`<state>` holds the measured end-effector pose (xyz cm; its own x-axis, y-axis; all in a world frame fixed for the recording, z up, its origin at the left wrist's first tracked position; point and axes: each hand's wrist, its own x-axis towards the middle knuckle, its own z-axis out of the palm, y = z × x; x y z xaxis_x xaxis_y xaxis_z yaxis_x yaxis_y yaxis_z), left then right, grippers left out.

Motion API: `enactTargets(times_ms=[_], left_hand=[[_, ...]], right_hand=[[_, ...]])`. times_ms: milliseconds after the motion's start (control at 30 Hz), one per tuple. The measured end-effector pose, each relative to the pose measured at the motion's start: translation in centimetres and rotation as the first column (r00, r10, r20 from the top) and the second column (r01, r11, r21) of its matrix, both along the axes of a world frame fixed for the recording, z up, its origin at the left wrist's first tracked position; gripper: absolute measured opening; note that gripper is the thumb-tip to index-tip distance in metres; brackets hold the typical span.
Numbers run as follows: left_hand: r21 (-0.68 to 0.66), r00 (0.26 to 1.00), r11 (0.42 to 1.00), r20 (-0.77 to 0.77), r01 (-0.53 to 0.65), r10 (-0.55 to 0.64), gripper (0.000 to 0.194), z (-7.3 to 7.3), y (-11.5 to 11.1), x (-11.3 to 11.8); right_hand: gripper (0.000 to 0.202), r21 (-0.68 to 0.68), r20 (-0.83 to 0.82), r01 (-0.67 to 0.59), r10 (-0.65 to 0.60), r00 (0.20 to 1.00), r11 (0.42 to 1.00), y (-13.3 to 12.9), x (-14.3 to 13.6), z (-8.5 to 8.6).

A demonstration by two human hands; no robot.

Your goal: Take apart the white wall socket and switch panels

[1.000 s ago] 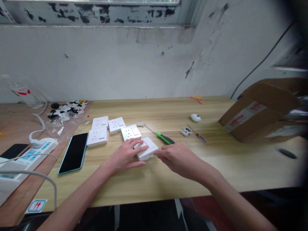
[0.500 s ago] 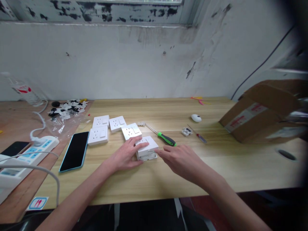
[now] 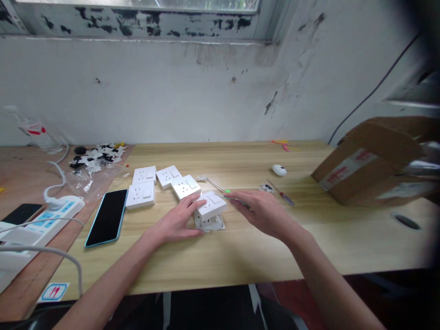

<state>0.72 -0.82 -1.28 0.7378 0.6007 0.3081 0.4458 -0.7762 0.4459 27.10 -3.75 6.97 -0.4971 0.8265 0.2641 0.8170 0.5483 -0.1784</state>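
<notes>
A white socket cover (image 3: 212,206) with a switch is tilted up over its white base (image 3: 215,223), which lies on the wooden table. My left hand (image 3: 178,217) grips the unit from the left, fingers on the cover and thumb low by the base. In my closed right hand (image 3: 257,211) is a thin metal tool (image 3: 222,196), its tip near the cover's upper right. Most of the tool is hidden by the fingers. Beyond the hands lies a green-handled screwdriver (image 3: 216,185), its handle mostly covered by my right hand. Another white socket (image 3: 186,187) sits just behind my left hand.
More white sockets (image 3: 140,194) stand left of centre, beside a phone (image 3: 106,217). A power strip (image 3: 57,217), bottle (image 3: 39,133) and loose plastic parts (image 3: 98,156) are at the left. Rightward are a small screwdriver (image 3: 285,198), white oval object (image 3: 279,170) and cardboard box (image 3: 360,165).
The cover has risen and tilted off its base, exposing more of the inside. My right hand has moved slightly up and now covers the green screwdriver handle.
</notes>
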Motion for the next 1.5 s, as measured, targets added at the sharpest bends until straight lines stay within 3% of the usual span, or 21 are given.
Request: enactTargets(times_ms=[200, 367, 433, 500, 567, 767, 967, 1100, 1200, 1333, 1400, 1500], left_hand=[[0.003, 1.0, 1.0, 0.004, -0.008, 0.008, 0.055, 0.2, -0.1, 0.3], [0.03, 0.999, 0.999, 0.031, 0.041, -0.042, 0.047, 1.3, 0.1, -0.3], [0.075, 0.999, 0.997, 0.045, -0.028, 0.024, 0.043, 1.6, 0.6, -1.1], [0.123, 0.984, 0.977, 0.046, -0.175, 0.17, 0.039, 1.6, 1.3, -2.1], [0.153, 0.96, 0.949, 0.002, -0.276, 0.279, 0.038, 1.2, 2.0, -3.0], [0.215, 0.946, 0.942, -0.143, -0.257, 0.29, 0.045, -0.4, 2.7, -2.8], [0.2, 0.948, 0.946, -0.139, -0.255, 0.286, 0.046, -1.5, 3.4, 0.1], [0.132, 0.959, 0.973, -0.186, -0.189, 0.212, 0.053, -1.1, 5.0, 0.8], [0.183, 0.937, 0.944, -0.174, -0.273, 0.305, 0.059, -0.3, 6.7, -1.3], [0.205, 0.787, 0.824, -0.244, -0.529, 0.566, 0.063, 0.5, 8.3, -5.8], [0.2, 0.774, 0.819, -0.267, -0.537, 0.573, 0.055, 0.6, 8.2, -7.1], [0.226, 0.797, 0.84, -0.271, -0.493, 0.54, 0.044, 0.6, 7.0, -6.9]], right_hand=[[0.036, -0.061, -0.064, 0.046, -0.05, 0.997, 0.997, 0.2, 1.4, -2.1], [0.042, -0.126, -0.047, 0.026, -0.032, 0.998, 0.992, 0.8, 0.1, -3.6], [0.063, -0.092, 0.015, 0.008, -0.007, 1.0, 0.996, 1.0, -1.1, -4.0], [0.085, -0.026, 0.078, -0.002, 0.004, 0.997, 1.0, 1.1, -2.2, -4.6], [0.094, 0.016, 0.137, -0.011, 0.009, 0.991, 1.0, 1.2, -3.1, -5.2], [0.063, 0.022, 0.261, 0.043, -0.047, 0.964, 0.999, 2.3, -2.0, -6.3], [0.059, 0.103, 0.263, 0.179, -0.2, 0.944, 0.978, 4.7, 2.1, -7.2], [0.053, 0.123, 0.227, 0.261, -0.283, 0.932, 0.957, 6.3, 3.5, -7.7], [0.048, 0.13, 0.163, 0.291, -0.31, 0.937, 0.948, 6.7, 4.0, -7.5], [0.034, 0.146, 0.04, 0.295, -0.304, 0.952, 0.944, 6.2, 3.3, -6.9], [0.032, 0.144, -0.027, 0.266, -0.265, 0.964, 0.953, 5.7, 2.2, -6.7], [0.026, 0.13, -0.086, 0.174, -0.164, 0.983, 0.976, 4.9, -0.2, -6.7]])
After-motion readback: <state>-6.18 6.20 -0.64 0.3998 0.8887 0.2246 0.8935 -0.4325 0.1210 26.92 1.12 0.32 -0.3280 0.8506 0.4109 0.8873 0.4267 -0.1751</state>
